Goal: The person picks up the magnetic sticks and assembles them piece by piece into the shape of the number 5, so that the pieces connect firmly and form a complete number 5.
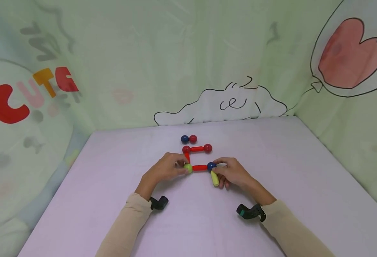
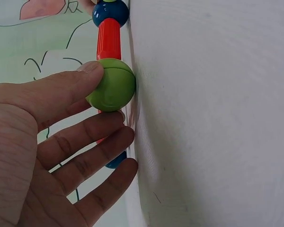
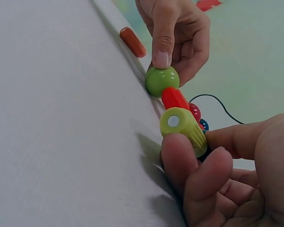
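My left hand pinches a green ball between thumb and fingers. A red rod joins it to a dark blue ball, which my right hand pinches. From the blue ball a yellow-green rod points toward me; its free end shows a pale round tip in the right wrist view. Beyond the green ball, a partly hidden red rod leads to a red ball. Another red rod runs from there to a second red ball.
Behind the joined pieces, a loose-looking blue ball and red ball sit side by side. An orange-red rod lies beyond the left hand. The cloth-covered table meets a printed curtain at the back.
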A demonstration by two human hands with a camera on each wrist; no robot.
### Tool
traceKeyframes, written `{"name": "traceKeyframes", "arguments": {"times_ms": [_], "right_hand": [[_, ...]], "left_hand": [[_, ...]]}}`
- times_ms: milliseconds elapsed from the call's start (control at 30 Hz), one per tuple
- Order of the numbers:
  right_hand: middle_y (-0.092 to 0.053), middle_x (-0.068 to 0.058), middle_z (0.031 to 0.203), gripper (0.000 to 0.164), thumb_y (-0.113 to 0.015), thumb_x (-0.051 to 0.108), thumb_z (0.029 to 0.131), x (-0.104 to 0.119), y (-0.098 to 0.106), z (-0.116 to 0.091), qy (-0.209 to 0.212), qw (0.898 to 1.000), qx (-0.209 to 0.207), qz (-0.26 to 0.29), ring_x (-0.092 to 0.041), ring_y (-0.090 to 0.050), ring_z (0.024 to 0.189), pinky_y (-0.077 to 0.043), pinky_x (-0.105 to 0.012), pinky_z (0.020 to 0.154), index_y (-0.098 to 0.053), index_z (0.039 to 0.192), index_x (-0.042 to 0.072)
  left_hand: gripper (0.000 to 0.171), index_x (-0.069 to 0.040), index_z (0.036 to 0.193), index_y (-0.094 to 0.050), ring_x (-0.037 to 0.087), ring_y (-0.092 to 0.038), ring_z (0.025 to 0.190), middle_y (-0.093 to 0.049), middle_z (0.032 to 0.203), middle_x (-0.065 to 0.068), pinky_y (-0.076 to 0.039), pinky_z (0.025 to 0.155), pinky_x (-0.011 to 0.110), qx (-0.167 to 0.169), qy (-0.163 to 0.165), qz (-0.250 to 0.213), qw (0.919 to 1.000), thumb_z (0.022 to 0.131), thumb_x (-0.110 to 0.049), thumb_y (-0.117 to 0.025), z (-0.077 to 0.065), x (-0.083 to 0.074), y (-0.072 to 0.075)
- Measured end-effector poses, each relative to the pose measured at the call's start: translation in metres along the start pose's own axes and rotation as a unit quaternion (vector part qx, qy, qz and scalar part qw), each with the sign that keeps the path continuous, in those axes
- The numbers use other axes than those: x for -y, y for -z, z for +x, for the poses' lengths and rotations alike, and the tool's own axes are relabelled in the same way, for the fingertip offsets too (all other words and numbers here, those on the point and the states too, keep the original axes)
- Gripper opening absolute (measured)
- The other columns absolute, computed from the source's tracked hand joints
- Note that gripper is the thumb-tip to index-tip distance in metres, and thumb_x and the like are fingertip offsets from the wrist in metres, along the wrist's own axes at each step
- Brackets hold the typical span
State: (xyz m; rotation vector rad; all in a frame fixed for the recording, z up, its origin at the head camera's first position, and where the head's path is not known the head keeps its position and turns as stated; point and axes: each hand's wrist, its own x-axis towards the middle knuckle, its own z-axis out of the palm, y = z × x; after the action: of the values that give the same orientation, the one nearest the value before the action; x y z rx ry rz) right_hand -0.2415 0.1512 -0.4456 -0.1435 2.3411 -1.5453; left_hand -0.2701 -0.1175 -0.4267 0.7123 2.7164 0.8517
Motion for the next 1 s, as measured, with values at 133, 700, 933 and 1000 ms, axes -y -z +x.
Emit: {"name": "traceKeyframes", "arguments": {"times_ms": [133, 700, 933, 1000], "right_hand": [[-0.066, -0.012, 0.071, 0.042, -0.06, 0.017, 0.1, -0.001, -0.003, 0.002, -0.002, 1.0, 0.001, -0.004, -0.022, -0.063, 0.052, -0.045, -0.023, 0.046, -0.053, 0.137, -0.003], [-0.066, -0.01, 0.067, 0.042, -0.064, 0.025, 0.1, 0.0, -0.002, 0.001, -0.005, 1.0, -0.01, -0.018, -0.019, -0.059, 0.048, -0.036, -0.022, 0.042, -0.055, 0.134, 0.002], [-0.065, -0.01, 0.066, 0.039, -0.064, 0.024, 0.1, -0.001, -0.001, 0.0, -0.005, 1.0, -0.011, -0.02, -0.018, -0.058, 0.047, -0.036, -0.021, 0.042, -0.057, 0.131, 0.002], [-0.065, -0.009, 0.066, 0.038, -0.064, 0.024, 0.1, -0.001, 0.0, -0.001, -0.005, 1.0, -0.014, -0.02, -0.018, -0.058, 0.047, -0.036, -0.021, 0.042, -0.057, 0.13, 0.002]], "left_hand": [[0.023, -0.019, 0.111, -0.068, 0.016, -0.061, 0.098, -0.068, 0.102, -0.003, -0.054, 0.091, 0.036, -0.002, 0.023, -0.002, 0.9997, 0.09, -0.022, -0.078, -0.003, 0.003, -0.002], [0.036, -0.008, 0.128, -0.058, 0.025, -0.059, 0.109, -0.065, 0.117, 0.009, -0.053, 0.097, 0.042, -0.042, 0.041, -0.004, 0.9983, 0.095, -0.014, -0.069, 0.039, 0.02, 0.039], [0.042, -0.008, 0.134, -0.056, 0.028, -0.055, 0.11, -0.058, 0.125, 0.015, -0.053, 0.095, 0.042, -0.069, 0.071, 0.014, 0.9949, 0.095, -0.015, -0.067, 0.072, 0.024, 0.043], [0.044, -0.011, 0.137, -0.055, 0.027, -0.053, 0.113, -0.054, 0.128, 0.014, -0.053, 0.096, 0.042, -0.065, 0.082, 0.018, 0.9943, 0.096, -0.016, -0.066, 0.079, 0.024, 0.04]]}}
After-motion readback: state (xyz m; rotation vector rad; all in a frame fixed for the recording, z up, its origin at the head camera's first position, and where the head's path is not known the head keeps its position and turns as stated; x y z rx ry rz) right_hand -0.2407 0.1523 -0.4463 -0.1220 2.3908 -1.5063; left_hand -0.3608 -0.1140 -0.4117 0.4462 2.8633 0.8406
